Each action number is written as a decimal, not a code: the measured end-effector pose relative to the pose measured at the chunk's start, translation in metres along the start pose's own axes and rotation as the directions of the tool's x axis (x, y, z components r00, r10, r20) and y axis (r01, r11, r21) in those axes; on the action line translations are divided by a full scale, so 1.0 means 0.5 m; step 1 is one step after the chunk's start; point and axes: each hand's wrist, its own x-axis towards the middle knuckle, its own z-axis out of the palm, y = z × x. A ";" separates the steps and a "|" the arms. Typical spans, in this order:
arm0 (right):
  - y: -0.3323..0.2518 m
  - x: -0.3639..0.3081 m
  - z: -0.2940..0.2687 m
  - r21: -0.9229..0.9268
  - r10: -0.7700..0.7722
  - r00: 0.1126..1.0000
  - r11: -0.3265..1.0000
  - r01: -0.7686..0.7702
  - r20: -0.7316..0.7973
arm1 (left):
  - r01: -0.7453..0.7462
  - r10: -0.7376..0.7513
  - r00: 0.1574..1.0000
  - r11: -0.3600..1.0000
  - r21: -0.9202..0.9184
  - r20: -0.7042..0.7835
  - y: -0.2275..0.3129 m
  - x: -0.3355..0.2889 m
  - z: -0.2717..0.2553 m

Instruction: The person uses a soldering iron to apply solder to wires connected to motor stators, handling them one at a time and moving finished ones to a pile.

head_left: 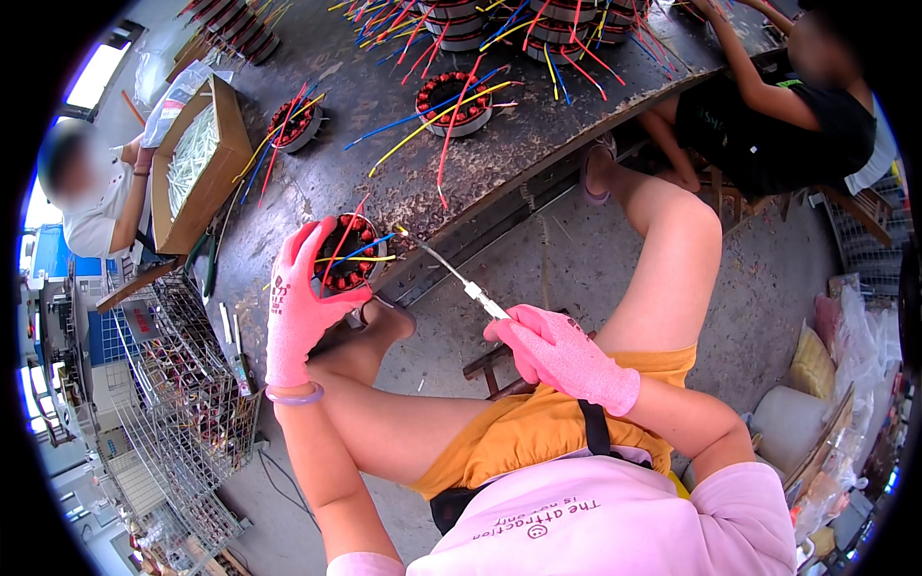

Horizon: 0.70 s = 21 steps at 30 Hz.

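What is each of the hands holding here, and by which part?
Left hand grips a round motor stator by its outer rim. Right hand holds a thin metal tool by its white handle end.

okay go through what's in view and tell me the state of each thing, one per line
left hand: gloved, gripping the wound coil
wound coil: held at the bench edge, wires sticking out
right hand: gloved, gripping the tool
tool: thin, tip among the coil's wires
cardboard box: open, holding white pieces
wire basket: partly filled
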 end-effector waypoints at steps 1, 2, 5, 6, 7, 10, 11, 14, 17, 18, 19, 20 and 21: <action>-0.001 0.000 -0.001 0.005 0.023 1.000 1.000 -0.023 0.009 | 0.000 0.000 1.000 1.000 -0.001 0.000 0.001 0.000 0.000; 0.001 0.001 0.000 -0.027 -0.007 1.000 1.000 0.007 0.006 | -0.002 0.002 1.000 1.000 -0.002 -0.001 0.000 0.000 0.000; 0.007 0.002 0.000 -0.091 -0.065 0.998 0.994 0.065 0.006 | -0.005 0.005 1.000 1.000 -0.001 -0.003 -0.002 -0.001 0.000; 0.006 0.002 0.000 -0.090 -0.064 0.998 0.994 0.064 0.010 | -0.004 0.004 1.000 1.000 0.002 -0.004 -0.001 -0.001 0.000; 0.005 0.002 0.000 -0.090 -0.062 0.998 0.994 0.063 0.014 | -0.004 0.004 1.000 1.000 0.005 -0.004 -0.001 -0.001 0.000; 0.008 0.002 0.001 -0.100 -0.074 0.997 0.992 0.074 0.012 | 0.002 -0.002 1.000 1.000 0.003 -0.003 0.001 -0.001 0.000; 0.005 0.002 0.000 -0.077 -0.050 0.999 0.996 0.051 0.011 | 0.003 -0.003 1.000 1.000 -0.001 -0.002 0.002 -0.001 -0.001; 0.002 0.000 -0.001 -0.047 -0.034 0.999 0.998 0.035 0.003 | 0.005 -0.005 1.000 1.000 -0.006 0.001 0.005 0.000 -0.002; 0.010 0.002 0.001 -0.046 -0.061 0.998 0.997 0.060 -0.010 | 0.008 -0.008 1.000 1.000 0.002 0.002 0.004 0.000 -0.002; 0.004 0.001 0.000 -0.010 -0.025 1.000 1.000 0.025 -0.007 | 0.010 -0.010 1.000 1.000 0.002 0.003 0.004 0.000 -0.002; -0.001 0.000 0.000 0.026 0.010 1.000 1.000 -0.010 -0.003 | 0.011 -0.011 1.000 1.000 0.003 0.005 0.004 -0.001 -0.002; -0.003 0.000 0.000 0.039 0.030 1.000 0.999 -0.030 -0.004 | 0.012 -0.012 1.000 1.000 0.004 0.005 0.004 -0.001 -0.002; -0.004 0.000 0.001 0.053 0.050 0.999 0.997 -0.050 -0.004 | 0.012 -0.012 1.000 1.000 0.005 0.005 0.003 -0.001 -0.002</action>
